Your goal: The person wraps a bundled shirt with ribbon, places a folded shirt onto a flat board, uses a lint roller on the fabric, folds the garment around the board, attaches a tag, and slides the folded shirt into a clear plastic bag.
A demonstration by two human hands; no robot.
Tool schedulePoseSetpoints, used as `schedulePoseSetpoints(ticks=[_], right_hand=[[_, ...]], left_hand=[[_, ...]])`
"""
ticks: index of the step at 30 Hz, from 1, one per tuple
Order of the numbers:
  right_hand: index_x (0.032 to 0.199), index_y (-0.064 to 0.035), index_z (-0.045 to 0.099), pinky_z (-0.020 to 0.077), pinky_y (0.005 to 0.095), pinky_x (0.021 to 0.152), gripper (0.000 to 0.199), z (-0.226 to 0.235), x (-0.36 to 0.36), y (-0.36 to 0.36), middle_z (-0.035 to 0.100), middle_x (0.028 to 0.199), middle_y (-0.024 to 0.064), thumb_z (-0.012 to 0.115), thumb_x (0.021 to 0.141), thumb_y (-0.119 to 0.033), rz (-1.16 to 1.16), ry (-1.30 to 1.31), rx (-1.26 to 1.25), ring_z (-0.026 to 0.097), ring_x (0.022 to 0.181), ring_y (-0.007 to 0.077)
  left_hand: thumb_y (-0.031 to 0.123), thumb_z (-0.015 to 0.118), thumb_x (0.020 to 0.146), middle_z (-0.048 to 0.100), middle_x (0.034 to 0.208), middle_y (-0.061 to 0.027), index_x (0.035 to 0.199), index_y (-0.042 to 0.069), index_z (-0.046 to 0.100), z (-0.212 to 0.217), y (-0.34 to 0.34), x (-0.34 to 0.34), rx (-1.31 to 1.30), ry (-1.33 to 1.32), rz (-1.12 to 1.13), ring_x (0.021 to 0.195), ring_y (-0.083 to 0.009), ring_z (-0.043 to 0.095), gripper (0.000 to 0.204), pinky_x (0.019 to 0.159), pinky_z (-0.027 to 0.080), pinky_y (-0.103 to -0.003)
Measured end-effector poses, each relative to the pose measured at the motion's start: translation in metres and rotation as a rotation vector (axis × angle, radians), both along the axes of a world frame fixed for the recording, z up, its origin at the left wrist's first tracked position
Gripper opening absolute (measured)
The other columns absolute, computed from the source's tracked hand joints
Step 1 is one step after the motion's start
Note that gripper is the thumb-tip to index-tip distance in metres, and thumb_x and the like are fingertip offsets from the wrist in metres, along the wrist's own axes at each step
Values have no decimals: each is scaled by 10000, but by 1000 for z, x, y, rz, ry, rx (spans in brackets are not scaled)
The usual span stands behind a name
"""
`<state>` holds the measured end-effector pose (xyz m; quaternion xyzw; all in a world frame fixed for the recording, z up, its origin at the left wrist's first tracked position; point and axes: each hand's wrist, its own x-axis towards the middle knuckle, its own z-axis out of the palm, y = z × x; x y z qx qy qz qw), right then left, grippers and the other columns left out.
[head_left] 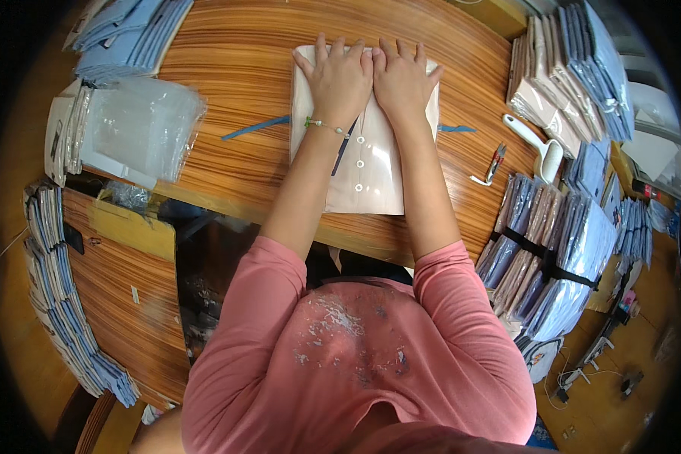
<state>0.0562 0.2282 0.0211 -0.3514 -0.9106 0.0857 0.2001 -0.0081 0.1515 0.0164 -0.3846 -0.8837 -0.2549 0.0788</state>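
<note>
A folded pale pink shirt (363, 181) lies on the wooden table, its white buttons in a line down the middle. Bright glare on its front looks like clear plastic over the cloth. My left hand (336, 79) rests flat on the shirt's far left part, fingers spread toward the far edge. Beside it, thumbs nearly meeting, my right hand (402, 85) presses flat on the far right part with its fingers apart. A blue strip (257, 127) sticks out on both sides of the shirt. A narrow dark strip (343, 153) shows beside my left wrist.
Clear plastic bags (140, 125) lie at the left, below a stack of blue packed shirts (132, 34). On the right are a white lint roller (541, 147), small thread snips (496, 163), a strapped bundle of packed shirts (548, 257) and another stack of shirts (548, 76).
</note>
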Motion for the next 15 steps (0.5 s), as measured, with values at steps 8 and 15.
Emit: schedulePoseSetpoints(ticks=[8, 15], right_hand=[[1157, -107, 597, 128, 679, 963, 392, -11, 0, 2, 539, 1225, 150, 395, 901, -325, 20, 84, 47, 352, 1243, 403], [1223, -147, 552, 118, 665, 979, 399, -17, 0, 3, 492, 1286, 122, 392, 926, -361, 23, 11, 50, 315, 1279, 372]], left_hand=[[276, 457, 881, 560, 1163, -133, 1091, 108, 635, -15, 7, 0, 144, 66, 1, 1238, -377, 349, 323, 972, 71, -698], [263, 460, 886, 501, 1246, -74, 1166, 144, 585, -9, 6, 2, 8, 21, 37, 1267, -304, 315, 328, 1019, 84, -614]])
